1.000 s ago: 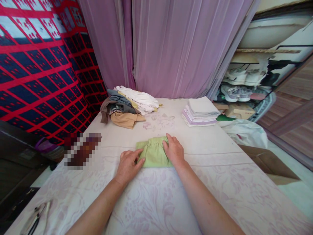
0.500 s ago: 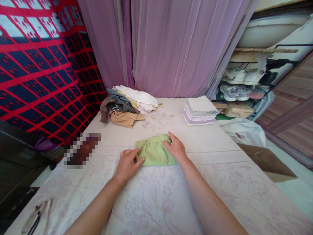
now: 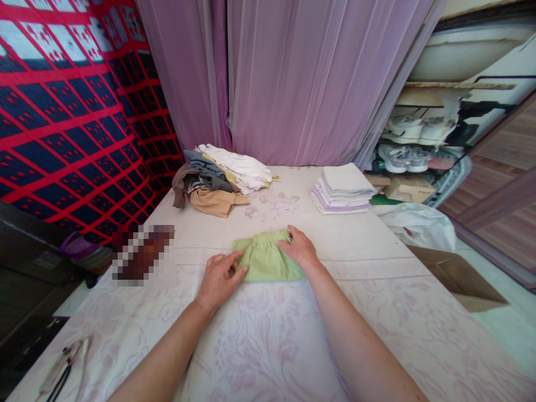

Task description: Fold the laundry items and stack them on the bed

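Observation:
A small light green garment (image 3: 264,258) with an elastic waistband lies folded on the pale floral bedsheet (image 3: 268,335). My left hand (image 3: 218,277) rests at its near left corner, thumb and fingers pinching the fabric edge. My right hand (image 3: 300,247) lies on the garment's right side, fingers curled over the waistband end. Both forearms reach in from the bottom of the view.
A loose heap of unfolded clothes (image 3: 218,178) sits at the far left of the bed. A neat stack of folded white and lilac cloths (image 3: 343,188) sits far right. Scissors (image 3: 62,371) lie near the left front edge. Purple curtains hang behind; shoes and boxes stand right.
The garment's right edge has shifted slightly and my right hand has moved a little along the waistband. My left hand has closed more on the near left corner.

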### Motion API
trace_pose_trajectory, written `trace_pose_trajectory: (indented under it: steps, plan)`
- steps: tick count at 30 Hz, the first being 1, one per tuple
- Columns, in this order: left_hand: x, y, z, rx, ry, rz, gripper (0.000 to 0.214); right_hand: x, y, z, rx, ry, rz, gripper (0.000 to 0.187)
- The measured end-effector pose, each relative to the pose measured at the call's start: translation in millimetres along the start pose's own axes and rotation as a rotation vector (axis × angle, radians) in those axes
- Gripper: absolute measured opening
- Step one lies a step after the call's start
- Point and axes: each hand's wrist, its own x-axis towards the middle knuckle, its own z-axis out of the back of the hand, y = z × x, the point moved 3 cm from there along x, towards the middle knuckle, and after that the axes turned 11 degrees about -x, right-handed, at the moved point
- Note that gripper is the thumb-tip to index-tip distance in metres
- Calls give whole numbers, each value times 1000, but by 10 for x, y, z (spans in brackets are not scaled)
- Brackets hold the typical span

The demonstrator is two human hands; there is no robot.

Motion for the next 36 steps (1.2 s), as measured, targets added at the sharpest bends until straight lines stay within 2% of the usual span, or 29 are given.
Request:
trace_pose_trajectory:
  steps: [2, 4, 7, 8, 10, 12, 18, 24, 28, 31, 36]
  plan:
    - [-8, 15, 27, 83, -43, 18, 45, -37, 16, 0, -9, -52, 5, 68]
    - [-19, 40, 52, 193, -75, 57, 54, -135, 47, 17, -37, -193, 45, 66]
    - [-39, 72, 59, 303, -14, 134, 62, -372, 125, 28, -97, -395, 264, 53]
    - [-45, 72, 55, 320, 28, 152, 63, -456, 148, 13, -120, -412, 368, 48]
    - [-55, 53, 44, 332, 107, 169, 64, -597, 163, -43, -167, -364, 549, 42]
    - [-64, 26, 37, 327, 156, 178, 65, -683, 134, -111, -215, -281, 637, 40]
    - [-72, -31, 17, 259, 176, 188, 57, -717, 51, -247, -272, -129, 650, 45]
    - [-4, -218, 84, 217, 167, 156, 40, -706, 62, -285, -265, -126, 642, 47]
    - [81, -248, 114, 132, 263, 311, 50, -718, 62, -284, -251, -142, 636, 46]
    - [130, -172, 118, 39, 275, 439, 61, -728, 68, -267, -236, -151, 640, 45]
    - [114, -76, 108, -382, 325, 662, 66, -736, 72, -243, -211, -159, 641, 45]
